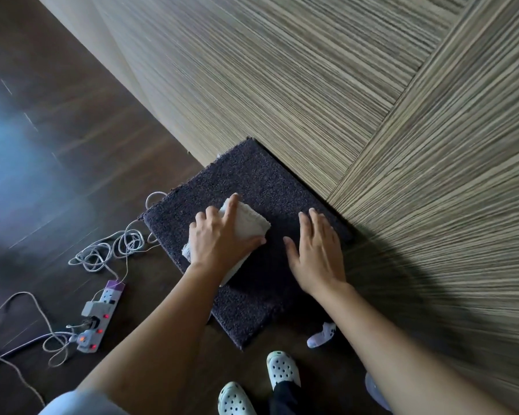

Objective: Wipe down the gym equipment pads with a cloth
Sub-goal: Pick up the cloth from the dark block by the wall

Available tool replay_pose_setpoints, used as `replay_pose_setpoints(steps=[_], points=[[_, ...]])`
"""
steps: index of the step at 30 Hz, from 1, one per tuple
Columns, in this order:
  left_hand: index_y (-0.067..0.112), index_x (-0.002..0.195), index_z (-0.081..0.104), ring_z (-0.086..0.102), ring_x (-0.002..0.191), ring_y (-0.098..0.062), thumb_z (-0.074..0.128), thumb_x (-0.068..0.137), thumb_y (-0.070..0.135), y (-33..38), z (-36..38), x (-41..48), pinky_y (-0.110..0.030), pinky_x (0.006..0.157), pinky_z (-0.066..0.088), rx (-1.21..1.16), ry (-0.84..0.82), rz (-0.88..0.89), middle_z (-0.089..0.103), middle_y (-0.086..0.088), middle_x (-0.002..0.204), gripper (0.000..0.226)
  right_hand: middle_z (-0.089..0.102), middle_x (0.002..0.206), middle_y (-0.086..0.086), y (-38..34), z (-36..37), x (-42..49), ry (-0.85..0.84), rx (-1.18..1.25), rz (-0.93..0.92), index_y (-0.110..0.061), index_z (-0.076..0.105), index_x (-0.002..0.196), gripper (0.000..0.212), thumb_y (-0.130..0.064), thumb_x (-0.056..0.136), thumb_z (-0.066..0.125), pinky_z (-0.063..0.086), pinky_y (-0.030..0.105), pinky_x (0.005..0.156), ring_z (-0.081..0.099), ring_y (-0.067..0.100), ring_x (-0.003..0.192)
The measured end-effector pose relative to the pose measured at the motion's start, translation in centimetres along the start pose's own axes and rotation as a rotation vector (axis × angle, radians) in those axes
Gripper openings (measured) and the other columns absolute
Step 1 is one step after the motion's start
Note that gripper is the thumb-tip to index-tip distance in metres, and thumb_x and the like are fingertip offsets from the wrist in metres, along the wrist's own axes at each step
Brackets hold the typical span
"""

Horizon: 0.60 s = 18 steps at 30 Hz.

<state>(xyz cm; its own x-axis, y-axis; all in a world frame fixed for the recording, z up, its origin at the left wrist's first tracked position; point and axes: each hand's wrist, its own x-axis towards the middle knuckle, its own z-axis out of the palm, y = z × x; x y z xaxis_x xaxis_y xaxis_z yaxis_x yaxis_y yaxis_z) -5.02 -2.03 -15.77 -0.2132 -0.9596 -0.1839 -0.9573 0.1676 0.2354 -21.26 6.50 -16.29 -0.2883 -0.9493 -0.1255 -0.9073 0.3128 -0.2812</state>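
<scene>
While left hand [219,238] presses cloth [252,223], mat [252,172] abuts wall [282,85].

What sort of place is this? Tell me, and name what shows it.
Probably a room in a home or office rather than an obvious gym: dark wood floor, striped wood-grain wall panels, and a power strip with tangled cables beside the dark fuzzy pad.

Cloth [252,224] under left grip [219,238]: white, nubby terry. Pad [252,175] beneath: dark rough pile, matt. Floor [72,145] left of grip: dark glossy wood. Wall [312,85] beyond: streaked wood-grain, matt.
</scene>
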Motion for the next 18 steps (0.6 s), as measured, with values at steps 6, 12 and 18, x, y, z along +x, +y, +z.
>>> replay_pose_setpoints(steps=[6, 12, 18], points=[[0.04, 0.136, 0.032, 0.055, 0.107, -0.032, 0.061, 0.059, 0.08, 0.4, 0.0, -0.9, -0.041, 0.081, 0.045, -0.098, -0.005, -0.118, 0.054, -0.007, 0.116, 0.092, 0.035, 0.149, 0.022, 0.1, -0.3, -0.2, -0.015, 0.016, -0.001, -0.002, 0.039, 0.141, 0.059, -0.039, 0.096, 0.046, 0.033, 0.05, 0.109, 0.035, 0.038, 0.136], [0.04, 0.13, 0.037, 0.059, 0.101, -0.032, 0.063, 0.06, 0.077, 1.3, -0.8, -2.1, -0.039, 0.08, 0.045, -0.219, 0.054, -0.223, 0.057, -0.006, 0.107, 0.084, 0.043, 0.143, 0.024, -0.2, -1.5, -1.0, -0.052, 0.007, -0.016, -0.001, 0.042, 0.139, 0.058, -0.039, 0.096, 0.045, 0.039, 0.05, 0.104, 0.042, 0.039, 0.13], [0.04, 0.129, 0.039, 0.06, 0.098, -0.03, 0.063, 0.06, 0.077, 3.1, -4.5, -4.3, -0.038, 0.079, 0.045, -0.298, 0.096, -0.222, 0.058, -0.006, 0.106, 0.082, 0.039, 0.146, 0.021, -0.3, -5.8, -3.2, -0.062, 0.013, -0.014, -0.004, 0.034, 0.144, 0.063, -0.047, 0.099, 0.032, 0.034, 0.047, 0.108, 0.036, 0.035, 0.135]])
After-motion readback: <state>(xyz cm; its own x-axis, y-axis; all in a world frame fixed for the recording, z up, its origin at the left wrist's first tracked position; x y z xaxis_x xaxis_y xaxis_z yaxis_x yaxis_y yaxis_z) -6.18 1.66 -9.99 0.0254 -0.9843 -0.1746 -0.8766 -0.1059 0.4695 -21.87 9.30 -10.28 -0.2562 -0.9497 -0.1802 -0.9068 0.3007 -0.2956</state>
